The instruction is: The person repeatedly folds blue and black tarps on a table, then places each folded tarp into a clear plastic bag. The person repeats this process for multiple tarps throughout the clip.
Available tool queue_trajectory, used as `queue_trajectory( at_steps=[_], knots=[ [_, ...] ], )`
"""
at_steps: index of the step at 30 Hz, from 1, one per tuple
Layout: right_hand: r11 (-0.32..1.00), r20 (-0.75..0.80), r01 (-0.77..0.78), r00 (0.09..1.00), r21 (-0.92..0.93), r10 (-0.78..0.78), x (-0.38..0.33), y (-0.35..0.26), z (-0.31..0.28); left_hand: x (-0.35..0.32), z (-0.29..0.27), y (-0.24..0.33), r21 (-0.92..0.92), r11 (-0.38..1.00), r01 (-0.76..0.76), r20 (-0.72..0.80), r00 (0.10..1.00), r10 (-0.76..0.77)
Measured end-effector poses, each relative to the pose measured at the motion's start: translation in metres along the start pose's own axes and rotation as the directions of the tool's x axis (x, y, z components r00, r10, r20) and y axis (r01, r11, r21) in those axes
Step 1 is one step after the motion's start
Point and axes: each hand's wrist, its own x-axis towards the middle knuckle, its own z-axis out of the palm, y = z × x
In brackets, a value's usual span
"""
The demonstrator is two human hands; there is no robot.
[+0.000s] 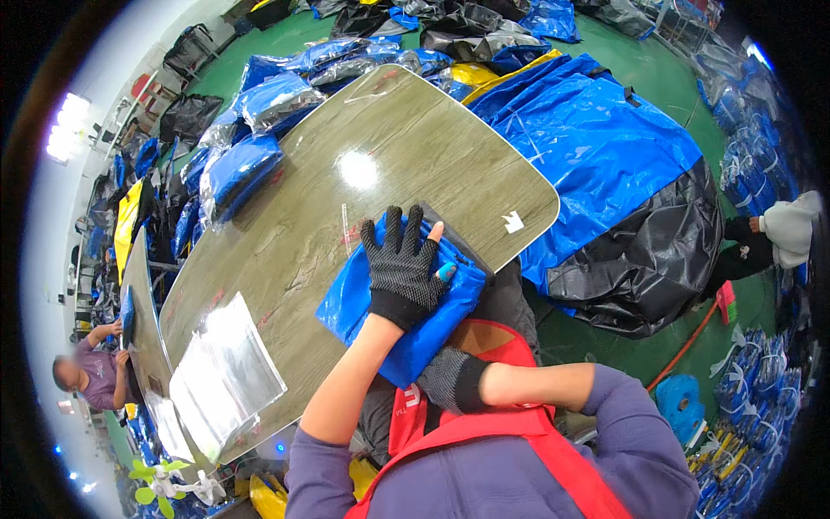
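A folded blue plastic sheet lies near the front edge of the table, one corner hanging over it towards my body. My left hand, in a black dotted glove, presses flat on top of the sheet with fingers spread. One fingertip is bare and the thumb tip is wrapped in blue. At the sheet's lower right edge is my right hand, also gloved, close against my red apron. Its fingers are mostly hidden, so their grip does not show. A dark flat strip shows beneath the sheet's far right side.
Clear plastic bags lie on the left of the wood-patterned table. Wrapped blue packs crowd its far left edge. A large blue-and-black cover spreads at the right. Another person works at far left; a broom stands right.
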Motion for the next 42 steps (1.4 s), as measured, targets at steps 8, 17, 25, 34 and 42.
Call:
queue_trajectory(
  at_steps=[8, 17, 25, 34, 42],
  knots=[
    [0.969, -0.416, -0.161, 0.907, -0.189, 0.069, 0.013, 0.090, -0.046, 0.011, 0.020, -0.049, -0.241, 0.949, -0.204, 0.141, 0.960, 0.242],
    [0.925, -0.168, 0.125, 0.966, -0.358, -0.196, -0.030, 0.112, -0.065, 0.016, 0.022, -0.087, -0.844, 0.514, 0.152, 0.327, 0.905, 0.271],
    [0.269, -0.064, -0.180, 0.710, 0.946, 0.701, 0.004, 0.086, -0.065, -0.105, 0.023, -0.034, -0.909, 0.262, 0.325, 0.078, 0.749, -0.658],
    [-0.017, 0.326, -0.385, 0.756, 0.923, 0.568, 0.017, 0.103, -0.031, -0.249, -0.011, -0.164, -0.216, 0.666, 0.713, -0.134, 0.654, -0.744],
    [0.025, 0.438, -0.539, 0.709, 0.842, 0.552, 0.013, 0.116, -0.030, -0.351, -0.004, -0.258, -0.206, 0.520, 0.829, -0.311, 0.449, -0.838]
  ],
)
